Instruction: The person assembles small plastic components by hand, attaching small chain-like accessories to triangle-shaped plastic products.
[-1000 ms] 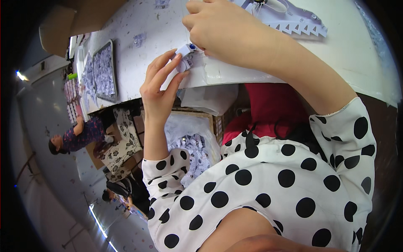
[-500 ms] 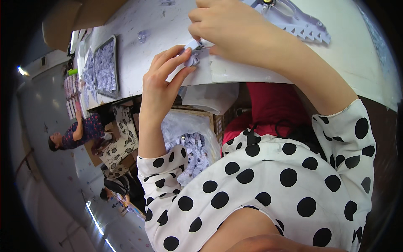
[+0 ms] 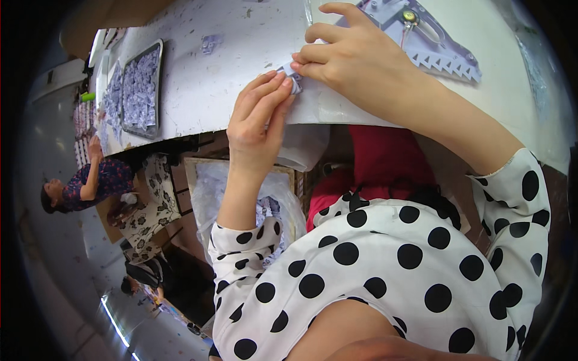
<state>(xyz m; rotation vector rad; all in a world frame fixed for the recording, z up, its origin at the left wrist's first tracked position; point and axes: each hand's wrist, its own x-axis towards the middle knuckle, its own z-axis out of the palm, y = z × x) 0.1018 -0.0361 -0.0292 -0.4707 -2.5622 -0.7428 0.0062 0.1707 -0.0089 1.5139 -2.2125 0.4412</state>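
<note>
Over the front edge of the white table, my left hand point(image 3: 260, 111) pinches a small pale lavender plastic part point(image 3: 291, 77) between fingertips and thumb. My right hand point(image 3: 343, 54) reaches the same part from the other side, its thumb and finger closed against it; the lower fingertips meet the part's upper right side. The part's exact shape is mostly covered by my fingers. Just beyond my right wrist lies a larger lavender plastic shell point(image 3: 445, 45) with a sawtooth edge, a round brass-coloured piece point(image 3: 410, 17) and a thin red wire.
A dark-rimmed tray point(image 3: 158, 96) full of small lavender parts stands at the left of the table point(image 3: 241, 36). One loose lavender piece point(image 3: 210, 43) lies farther in. Below the edge, a plastic-lined crate point(image 3: 295, 192) holds more parts. Two other people point(image 3: 99, 180) work at the left.
My right hand has shifted right and down, its fingers now at the small part. My left hand has moved slightly right, its fingers closer together around the part.
</note>
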